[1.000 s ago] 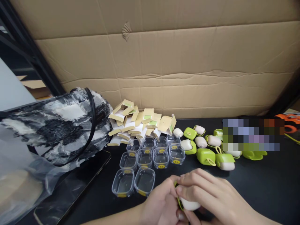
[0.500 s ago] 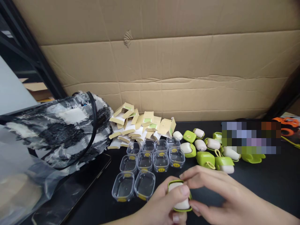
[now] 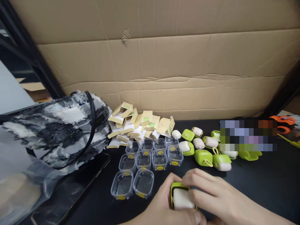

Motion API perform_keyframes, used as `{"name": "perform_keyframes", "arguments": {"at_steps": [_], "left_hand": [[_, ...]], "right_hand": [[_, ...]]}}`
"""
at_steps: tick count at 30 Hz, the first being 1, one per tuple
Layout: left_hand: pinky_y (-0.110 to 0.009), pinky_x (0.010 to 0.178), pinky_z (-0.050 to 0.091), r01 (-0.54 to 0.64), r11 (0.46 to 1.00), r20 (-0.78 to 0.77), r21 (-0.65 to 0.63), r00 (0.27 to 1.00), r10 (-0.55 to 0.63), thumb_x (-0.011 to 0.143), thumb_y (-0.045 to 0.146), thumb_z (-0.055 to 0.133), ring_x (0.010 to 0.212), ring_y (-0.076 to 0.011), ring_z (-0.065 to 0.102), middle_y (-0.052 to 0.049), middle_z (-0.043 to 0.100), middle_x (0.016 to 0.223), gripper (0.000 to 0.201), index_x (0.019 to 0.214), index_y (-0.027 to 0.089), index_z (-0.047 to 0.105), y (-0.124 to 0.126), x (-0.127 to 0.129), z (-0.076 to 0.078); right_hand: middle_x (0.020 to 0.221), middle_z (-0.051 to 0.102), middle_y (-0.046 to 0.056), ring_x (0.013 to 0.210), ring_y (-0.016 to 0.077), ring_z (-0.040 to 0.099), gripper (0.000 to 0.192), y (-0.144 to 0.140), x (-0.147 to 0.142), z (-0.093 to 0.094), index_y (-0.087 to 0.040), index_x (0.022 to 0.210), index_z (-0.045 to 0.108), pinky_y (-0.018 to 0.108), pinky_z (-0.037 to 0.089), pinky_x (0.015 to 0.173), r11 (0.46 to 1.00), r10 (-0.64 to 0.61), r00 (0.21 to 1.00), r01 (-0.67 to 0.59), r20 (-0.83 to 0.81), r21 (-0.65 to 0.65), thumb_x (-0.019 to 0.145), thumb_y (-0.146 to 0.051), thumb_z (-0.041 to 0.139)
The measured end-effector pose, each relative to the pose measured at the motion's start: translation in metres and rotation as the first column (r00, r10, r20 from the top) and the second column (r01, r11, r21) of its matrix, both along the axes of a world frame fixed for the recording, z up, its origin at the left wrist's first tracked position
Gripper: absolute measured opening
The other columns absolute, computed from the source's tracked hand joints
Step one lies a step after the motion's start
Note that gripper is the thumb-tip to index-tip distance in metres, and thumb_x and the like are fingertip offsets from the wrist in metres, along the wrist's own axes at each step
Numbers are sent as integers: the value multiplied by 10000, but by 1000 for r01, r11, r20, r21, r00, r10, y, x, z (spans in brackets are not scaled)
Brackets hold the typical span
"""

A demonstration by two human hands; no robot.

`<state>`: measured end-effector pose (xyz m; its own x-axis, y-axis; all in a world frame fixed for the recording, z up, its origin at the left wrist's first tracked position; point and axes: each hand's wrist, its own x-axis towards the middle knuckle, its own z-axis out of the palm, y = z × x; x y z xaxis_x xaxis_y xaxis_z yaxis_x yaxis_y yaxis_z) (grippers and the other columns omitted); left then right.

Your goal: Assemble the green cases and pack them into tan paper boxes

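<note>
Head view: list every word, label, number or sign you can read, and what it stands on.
Nothing reads as text.
Yellow stickers on the clear plastic boxes: print too small.
Green patches on the small cardboard cartons: illegible.
Orange sheet at right: blurred.
Green-and-white case in both hands: no marking visible.

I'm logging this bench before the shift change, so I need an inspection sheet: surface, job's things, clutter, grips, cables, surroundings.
Surface: black tabletop, dark and smooth.
Job's things: green-and-white rounded plastic case held between both hands; more green and white case halves lie loose behind; clear plastic tubs with yellow stickers in rows.
Clutter: pile of small folded cardboard boxes; black-and-white fuzzy bag; crumpled clear plastic bag.
Grips: left hand and right hand both closed on the case.
Cables: nothing seen.
Surroundings: flattened brown cardboard sheet forms the backdrop.
</note>
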<state>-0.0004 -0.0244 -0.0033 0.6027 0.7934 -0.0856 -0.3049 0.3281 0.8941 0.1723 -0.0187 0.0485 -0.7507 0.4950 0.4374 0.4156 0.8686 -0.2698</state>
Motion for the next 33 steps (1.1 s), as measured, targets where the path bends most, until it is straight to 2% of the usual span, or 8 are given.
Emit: {"name": "perform_keyframes", "arguments": {"at_steps": [5,11,15,18,22,25,28,33], "left_hand": [[-222,555,291,6,1000,-24,-12,1000,-6,552,421,860,576,-68,466,73,483,675,569,862,203,436,2,-2,-4],[-228,581,311,-19,1000,-88,-14,996,18,573,443,849,609,-73,486,32,532,721,561,878,179,458,-1,-6,14],[-229,506,291,-5,1000,-95,-17,995,4,614,561,787,481,-47,414,-15,610,742,648,985,165,432,0,-6,8],[-255,646,351,-11,1000,-13,-11,1000,10,583,494,839,665,-106,523,-8,576,793,676,1034,162,459,2,-4,0],[-220,584,311,91,995,69,-31,994,-88,577,573,812,625,-85,516,-27,624,822,727,1050,176,428,4,-2,-1],[-211,460,206,168,982,21,-82,986,-167,676,706,643,427,-48,404,-55,694,745,688,1045,176,406,3,-3,2],[-213,473,193,132,985,-13,-111,991,-134,751,652,607,433,-48,389,-48,697,712,585,1034,165,449,3,-7,5],[-225,520,223,158,983,-72,-91,984,-165,708,608,676,473,-58,404,-24,666,683,568,1000,164,478,6,-8,4]], "right_hand": [[877,641,67,772,182,569,184,1,-1,-2,-190,842,568,256,496,608,1000,11,998,-12,-69,-16,758,-64,464],[938,658,39,824,169,611,196,4,4,4,-212,859,539,259,521,700,990,28,998,-35,-53,-140,711,-91,585],[1016,658,57,921,199,626,438,4,4,10,-205,1102,559,296,523,821,983,12,1000,-17,-27,-181,699,-163,724],[1008,652,74,880,197,627,503,3,1,13,-199,1238,534,287,534,761,985,0,999,7,42,-171,770,-200,717],[953,631,45,836,170,617,375,14,9,17,-213,1095,607,255,521,716,973,14,997,-30,-72,-228,736,-178,708],[966,646,44,896,195,618,299,45,28,26,-209,1041,594,303,509,784,977,-176,960,144,-216,-154,756,-249,674],[1025,664,60,920,209,632,314,94,54,38,-205,1091,565,321,509,818,872,-490,846,474,-209,-126,841,-390,608],[1019,666,82,893,217,642,271,163,96,32,-159,1078,596,398,514,823,724,-688,724,678,-58,-124,886,-350,611]]}}
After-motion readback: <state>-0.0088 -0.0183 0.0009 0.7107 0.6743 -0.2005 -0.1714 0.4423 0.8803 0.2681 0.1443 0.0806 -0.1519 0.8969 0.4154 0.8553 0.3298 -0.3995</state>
